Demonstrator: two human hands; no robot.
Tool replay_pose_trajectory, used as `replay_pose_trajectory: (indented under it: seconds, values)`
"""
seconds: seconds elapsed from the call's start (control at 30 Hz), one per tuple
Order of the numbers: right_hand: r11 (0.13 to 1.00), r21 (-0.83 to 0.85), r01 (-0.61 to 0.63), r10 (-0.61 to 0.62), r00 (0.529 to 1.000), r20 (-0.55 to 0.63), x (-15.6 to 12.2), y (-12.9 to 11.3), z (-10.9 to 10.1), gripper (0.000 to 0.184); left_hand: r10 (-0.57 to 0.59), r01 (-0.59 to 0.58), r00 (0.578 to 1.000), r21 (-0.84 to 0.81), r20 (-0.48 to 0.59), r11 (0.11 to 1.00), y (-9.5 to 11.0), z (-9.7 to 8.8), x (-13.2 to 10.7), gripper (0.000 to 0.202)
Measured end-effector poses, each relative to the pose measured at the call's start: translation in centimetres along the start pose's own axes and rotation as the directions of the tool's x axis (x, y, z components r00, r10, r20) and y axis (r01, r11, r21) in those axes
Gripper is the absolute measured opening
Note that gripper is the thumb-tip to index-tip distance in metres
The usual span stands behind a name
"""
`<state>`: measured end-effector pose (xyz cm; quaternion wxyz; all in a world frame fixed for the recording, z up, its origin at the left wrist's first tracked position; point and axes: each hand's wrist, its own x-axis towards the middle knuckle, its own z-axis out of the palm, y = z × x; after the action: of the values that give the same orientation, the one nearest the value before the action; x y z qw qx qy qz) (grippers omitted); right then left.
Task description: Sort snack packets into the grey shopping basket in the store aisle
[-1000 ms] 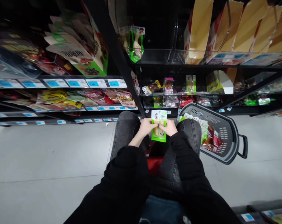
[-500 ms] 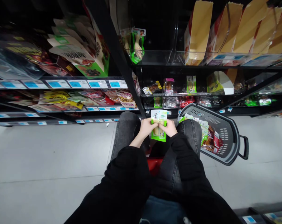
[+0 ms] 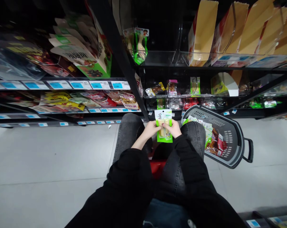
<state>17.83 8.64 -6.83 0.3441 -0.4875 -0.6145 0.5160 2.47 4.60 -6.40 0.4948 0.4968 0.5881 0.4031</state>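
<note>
Between my knees I hold a green and white snack packet [image 3: 164, 118] upright with both hands. My left hand [image 3: 152, 128] pinches its left edge and my right hand [image 3: 173, 128] grips its right side. The packet shows pale sticks inside and a small panda print at the bottom. I sit low on a red stool [image 3: 157, 167] facing the shelves, in black sleeves and grey jeans.
A grey shopping basket [image 3: 231, 139] with several snack packets stands on the floor by my right knee. Dark shelves [image 3: 133, 82] ahead carry packets, blue price tags [image 3: 95, 85] and tan boxes [image 3: 202, 31]. Similar green packets [image 3: 140, 44] hang on the upper shelf. Grey tiled floor [image 3: 50, 164] lies to the left.
The packet has shifted slightly to the right and up in my hands, and my fingers have moved closer together on its middle.
</note>
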Motion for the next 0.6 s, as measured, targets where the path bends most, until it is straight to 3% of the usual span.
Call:
replay_pose_trajectory:
  seconds: [0.2,0.33,0.5,0.6]
  values:
    - [0.958,0.236,-0.161,0.15,0.987,0.065,0.4,0.23,0.12,0.041,0.008,-0.008,0.999,-0.016,0.035,1.0,0.13,-0.08,-0.12,0.027]
    - [0.901,0.384,-0.202,0.173,0.979,0.108,0.3,0.47,0.23,0.042,0.035,-0.03,0.996,-0.053,0.08,0.998,0.28,-0.03,-0.18,0.035]
    - [0.884,0.432,-0.179,0.17,0.984,0.06,0.05,0.35,0.32,0.04,-0.005,0.006,0.986,-0.006,0.164,1.0,0.58,0.02,-0.31,0.034]
    - [0.873,0.441,-0.21,0.183,0.978,0.104,0.08,0.22,0.47,0.04,-0.026,0.022,0.988,0.024,0.155,0.999,0.59,0.03,-0.39,0.028]
